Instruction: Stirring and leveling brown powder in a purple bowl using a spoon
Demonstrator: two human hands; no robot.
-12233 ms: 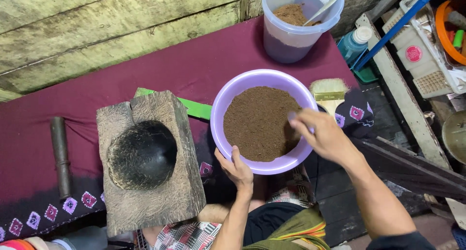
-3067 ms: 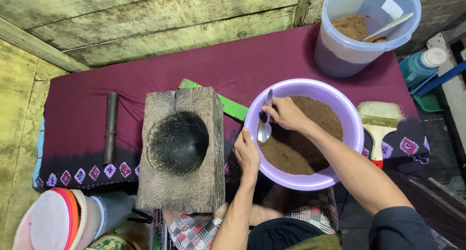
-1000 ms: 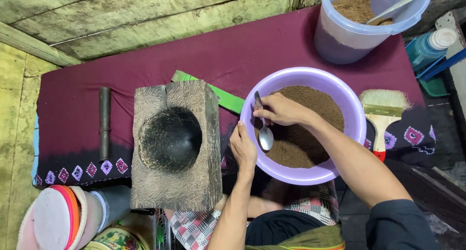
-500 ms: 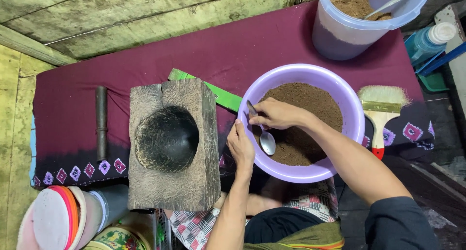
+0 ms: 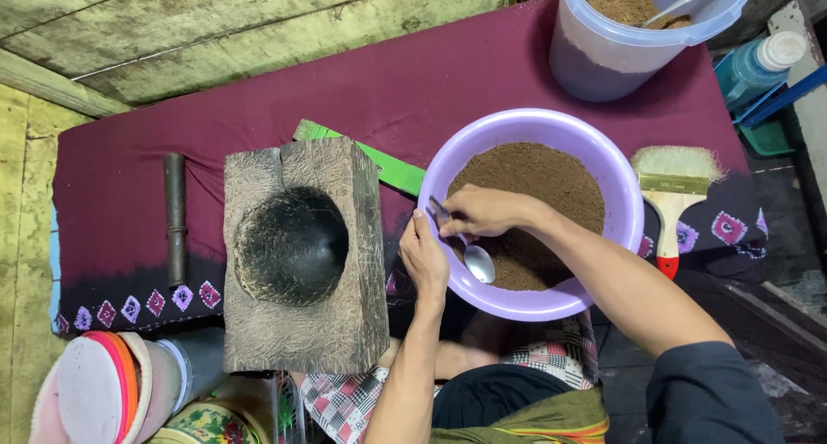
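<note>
A purple basin [image 5: 620,177] full of brown powder [image 5: 543,186] rests on the maroon cloth [image 5: 431,74] in front of me. My right hand [image 5: 487,211] grips a metal spoon [image 5: 474,259] whose bowl lies near the basin's near-left rim, over the powder. My left hand [image 5: 424,256] holds the basin's left rim. A wooden block mortar [image 5: 293,246] with a dark round hollow stands just left of the basin.
A dark pestle [image 5: 175,216] lies left of the mortar. A green strip [image 5: 370,155] pokes out behind it. A clear tub [image 5: 637,31] of brown powder stands at the back, a paintbrush [image 5: 672,194] right of the basin, a blue bottle [image 5: 758,65] far right, stacked lids [image 5: 103,392] bottom left.
My right hand has drawn the spoon toward the basin's near-left rim and lowered it. The left hand stays on the rim. The view has shifted slightly.
</note>
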